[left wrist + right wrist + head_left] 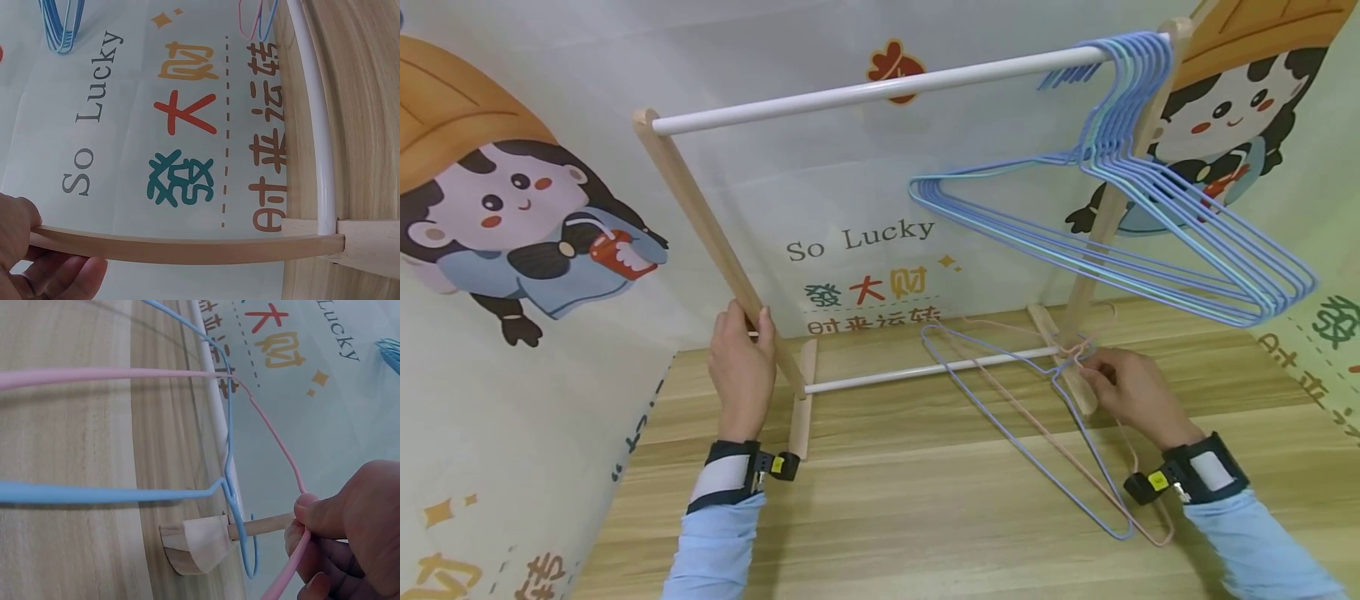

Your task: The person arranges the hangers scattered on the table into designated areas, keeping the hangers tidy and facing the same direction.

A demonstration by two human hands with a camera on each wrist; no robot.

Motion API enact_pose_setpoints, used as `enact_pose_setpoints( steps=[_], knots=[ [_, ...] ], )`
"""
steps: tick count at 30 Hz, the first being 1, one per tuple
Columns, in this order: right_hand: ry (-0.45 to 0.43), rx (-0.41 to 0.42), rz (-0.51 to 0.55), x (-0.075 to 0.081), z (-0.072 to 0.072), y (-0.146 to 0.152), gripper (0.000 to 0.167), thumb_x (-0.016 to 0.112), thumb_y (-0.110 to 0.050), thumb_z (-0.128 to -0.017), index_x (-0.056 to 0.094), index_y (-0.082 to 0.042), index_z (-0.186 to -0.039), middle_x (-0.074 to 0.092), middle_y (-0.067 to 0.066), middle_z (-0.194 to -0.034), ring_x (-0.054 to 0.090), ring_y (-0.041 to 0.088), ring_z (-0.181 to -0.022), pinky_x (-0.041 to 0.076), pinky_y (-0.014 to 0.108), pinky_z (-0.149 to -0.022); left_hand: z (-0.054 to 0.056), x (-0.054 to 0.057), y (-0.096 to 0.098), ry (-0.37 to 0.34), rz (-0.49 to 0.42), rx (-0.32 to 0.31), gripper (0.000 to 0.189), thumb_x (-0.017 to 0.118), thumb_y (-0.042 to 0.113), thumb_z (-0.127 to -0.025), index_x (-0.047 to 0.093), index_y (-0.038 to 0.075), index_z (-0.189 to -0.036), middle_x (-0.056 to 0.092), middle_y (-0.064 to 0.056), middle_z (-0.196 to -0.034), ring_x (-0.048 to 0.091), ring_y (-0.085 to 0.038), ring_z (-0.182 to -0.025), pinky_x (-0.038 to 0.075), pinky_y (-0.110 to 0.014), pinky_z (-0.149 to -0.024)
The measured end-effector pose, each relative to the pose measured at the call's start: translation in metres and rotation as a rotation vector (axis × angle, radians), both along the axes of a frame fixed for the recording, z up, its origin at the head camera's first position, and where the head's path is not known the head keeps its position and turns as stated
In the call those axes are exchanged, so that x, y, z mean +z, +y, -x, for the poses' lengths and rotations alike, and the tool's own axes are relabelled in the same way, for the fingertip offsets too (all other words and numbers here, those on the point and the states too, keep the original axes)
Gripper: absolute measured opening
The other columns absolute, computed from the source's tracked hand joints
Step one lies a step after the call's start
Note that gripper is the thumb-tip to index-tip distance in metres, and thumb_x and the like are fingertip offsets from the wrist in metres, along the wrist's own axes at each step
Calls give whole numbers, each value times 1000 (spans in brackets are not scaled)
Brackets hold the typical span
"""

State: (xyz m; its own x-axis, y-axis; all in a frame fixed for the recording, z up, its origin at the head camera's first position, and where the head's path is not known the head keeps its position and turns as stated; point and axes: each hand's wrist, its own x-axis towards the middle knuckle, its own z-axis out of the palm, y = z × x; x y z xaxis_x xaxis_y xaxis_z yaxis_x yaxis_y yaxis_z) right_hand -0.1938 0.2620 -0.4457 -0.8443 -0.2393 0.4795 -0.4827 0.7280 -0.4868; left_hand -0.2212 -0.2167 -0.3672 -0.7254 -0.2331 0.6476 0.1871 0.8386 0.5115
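Observation:
My left hand (pixel 742 375) grips the left wooden post (pixel 700 204) of a hanger rack, thumb on one side and fingers on the other. At the rack's lower right, my right hand (pixel 1135 392) pinches the wire of a pink clothes hanger (pixel 275 434) between thumb and fingers. A loose blue hanger (pixel 94 492) overlaps the pink one, its hook close to the right foot (pixel 203 544) of the rack. Both hangers slant across the front of the lower white rail (pixel 880 379). Part of the pink wire is hidden behind my right hand and wrist.
Several blue hangers (pixel 1123 125) hang bunched at the right end of the upper white rail (pixel 820 98). Beneath the rack lies a wood-grain table (pixel 887 517). A printed backdrop (pixel 820 42) with cartoon figures and lettering stands behind and at the sides.

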Motion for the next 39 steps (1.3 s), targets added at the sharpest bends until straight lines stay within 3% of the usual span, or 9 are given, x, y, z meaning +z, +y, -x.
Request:
enact_pose_setpoints(
  steps=[6, 16, 27, 39],
  knots=[
    [5, 5, 27, 2, -2, 2, 12, 69, 3, -91, 68, -6, -82, 48, -9, -62, 41, 4, -49, 35, 27, -44, -1, 2, -2, -5, 9, 5, 29, 56, 26, -106, 58, -3, -102, 57, -18, -90, 64, -35, -82, 53, -47, -63],
    [105, -39, -29, 7, -10, 8, 12, 74, 7, -85, 67, -2, -81, 46, -6, -66, 40, 10, -57, 33, 29, -49, -1, 5, -1, 6, 3, 0, 28, 56, 26, -106, 57, -1, -100, 57, -17, -89, 64, -34, -82, 53, -47, -63],
    [195, -15, -37, 6, -18, 8, 17, 78, 10, -80, 67, -2, -84, 53, -4, -72, 45, 8, -60, 39, 29, -50, -2, 3, -1, 4, -5, -5, 28, 56, 25, -106, 57, -2, -100, 57, -17, -89, 64, -34, -81, 54, -47, -64],
    [226, -22, -20, 5, -24, 8, 23, 80, 12, -77, 66, -4, -84, 53, -5, -72, 45, 7, -60, 38, 25, -49, -3, 1, -1, 3, 2, 0, 28, 56, 25, -106, 57, -2, -100, 57, -18, -89, 64, -35, -82, 54, -47, -64]
  ],
)
